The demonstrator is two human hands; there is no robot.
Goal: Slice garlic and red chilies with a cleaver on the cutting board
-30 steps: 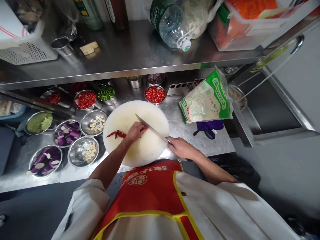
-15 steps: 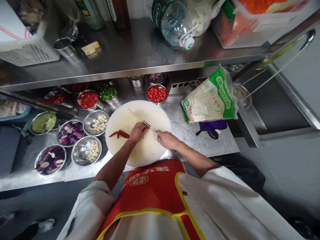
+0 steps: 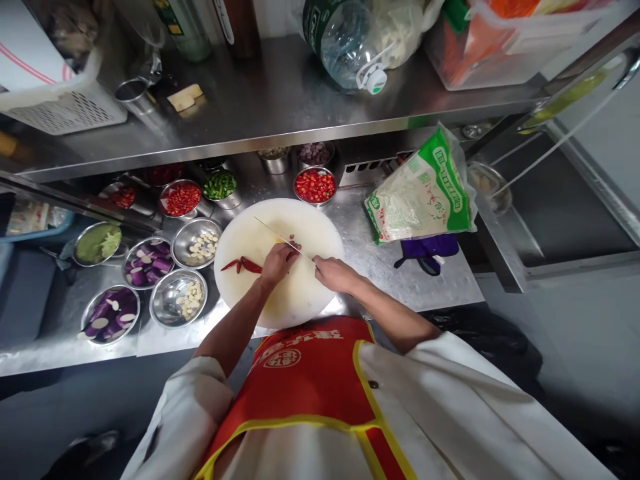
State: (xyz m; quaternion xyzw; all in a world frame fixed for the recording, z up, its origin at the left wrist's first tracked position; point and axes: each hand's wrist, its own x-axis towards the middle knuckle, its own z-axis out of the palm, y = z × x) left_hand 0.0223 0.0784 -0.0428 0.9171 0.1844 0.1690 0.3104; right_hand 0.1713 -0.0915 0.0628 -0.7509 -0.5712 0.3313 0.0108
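Observation:
My right hand grips the handle of a knife, whose thin blade slants up to the left across a round white cutting board. My left hand rests on the board against the blade, fingers curled and pressed down. What lies under those fingers is mostly hidden; it appears to be a red chili pepper. Small dark red cut pieces lie just past the blade. Several whole red chili peppers lie on the board, left of my left hand.
Bowls of garlic cloves, purple eggplant pieces and chopped red chilies stand around the board. A green and white bag lies to the right on a purple item. A metal shelf overhangs the counter's back.
Both hands and the knife keep nearly the same place on the board. Slightly more cut pieces show beyond the blade. The whole view has shifted a little.

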